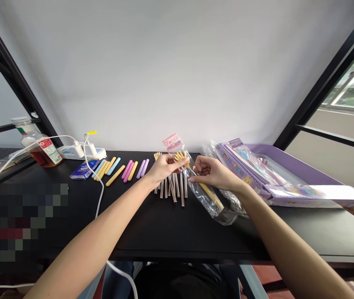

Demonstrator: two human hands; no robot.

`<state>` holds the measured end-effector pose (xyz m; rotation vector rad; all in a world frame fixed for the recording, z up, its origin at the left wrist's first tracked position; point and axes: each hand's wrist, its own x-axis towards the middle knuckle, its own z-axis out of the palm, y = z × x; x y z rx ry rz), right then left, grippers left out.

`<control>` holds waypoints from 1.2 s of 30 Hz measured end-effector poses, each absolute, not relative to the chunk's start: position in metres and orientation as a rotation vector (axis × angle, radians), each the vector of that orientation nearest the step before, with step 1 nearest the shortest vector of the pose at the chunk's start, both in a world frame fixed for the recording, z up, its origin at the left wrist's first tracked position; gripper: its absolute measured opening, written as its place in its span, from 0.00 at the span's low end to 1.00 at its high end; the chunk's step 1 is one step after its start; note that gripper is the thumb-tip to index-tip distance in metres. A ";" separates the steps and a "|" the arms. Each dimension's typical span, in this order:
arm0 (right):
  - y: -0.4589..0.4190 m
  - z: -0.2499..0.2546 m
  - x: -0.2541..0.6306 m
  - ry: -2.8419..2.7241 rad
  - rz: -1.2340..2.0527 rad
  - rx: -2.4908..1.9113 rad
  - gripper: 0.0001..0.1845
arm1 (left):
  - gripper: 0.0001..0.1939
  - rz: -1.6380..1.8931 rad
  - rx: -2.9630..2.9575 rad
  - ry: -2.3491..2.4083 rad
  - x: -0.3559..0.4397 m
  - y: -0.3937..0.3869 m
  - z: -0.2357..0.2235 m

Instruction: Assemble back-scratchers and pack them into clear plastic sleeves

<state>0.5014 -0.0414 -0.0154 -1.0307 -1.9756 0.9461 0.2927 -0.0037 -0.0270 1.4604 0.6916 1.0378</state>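
Between my hands is a yellow back scratcher (210,195) with a hand-shaped head, lying slantwise in a clear plastic bag (206,207) topped by a pink header card (172,142). My left hand (164,167) pinches it near the yellow head. Curled fingers of my right hand (210,171) pinch the bag a little lower, next to the upper end of the handle. Beneath and behind my left hand, several thin metal rods (172,189) lie side by side on the black table, and a further yellow hand-shaped head (157,155) shows at their far end.
Loose pastel handles (129,170) lie left of the rods, near a blue packet (85,169). Behind stand a power strip (99,153) and a tilted bottle (41,145); a white cable (99,203) crosses the table. At right is a purple box (301,166) holding packaged scratchers.
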 end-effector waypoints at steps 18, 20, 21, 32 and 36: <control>-0.041 -0.013 0.514 -2.013 1.404 -1.208 0.22 | 0.10 1.488 0.991 0.789 0.286 0.003 -0.015; -0.040 -0.016 0.513 -1.996 1.405 -1.196 0.23 | 0.10 1.453 1.014 0.766 0.285 0.003 -0.013; -0.038 -0.018 0.513 -1.993 1.392 -1.190 0.24 | 0.11 1.444 1.029 0.756 0.285 0.002 -0.013; -0.050 -0.001 0.511 -1.804 1.505 -1.067 0.23 | 0.08 1.358 1.085 0.807 0.283 0.004 -0.017; -0.050 0.004 0.519 -1.709 1.575 -0.925 0.22 | 0.05 1.349 1.006 0.814 0.279 0.008 -0.014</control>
